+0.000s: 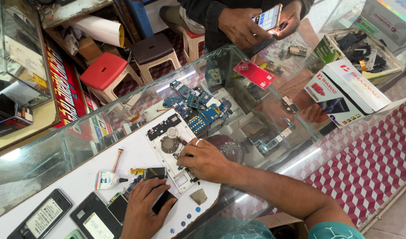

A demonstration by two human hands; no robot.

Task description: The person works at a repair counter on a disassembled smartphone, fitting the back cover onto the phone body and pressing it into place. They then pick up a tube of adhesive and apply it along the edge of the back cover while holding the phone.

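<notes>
So the right hand (206, 160), ring on one finger, rests on an opened white phone frame with bare round parts inside (172, 148), which lies flat on the white board worktop (136, 157) on top of a glass display counter (265, 177). Its fingertips are pressed together over a small dark part at the frame's right edge, but I can't tell exactly what's pinched. The left hand (143, 208) is lower down, its grip closed around a small flat black piece (163, 201), thumb on one side, fingers curled over the top.

Just left of that hand sits a small white glue bottle with a dark nozzle (106, 180), lying on its side, and a thin copper-coloured stick (117, 159) above it. Two dark phones with pale stickers on their backs (66, 217) lie at the board's near-left corner. Beyond the frame there's a pile of blue circuit boards (198, 106) on the glass, and a red flat back cover (254, 74) further off. Across the counter another person's hands hold a phone with a lit screen (267, 18).
</notes>
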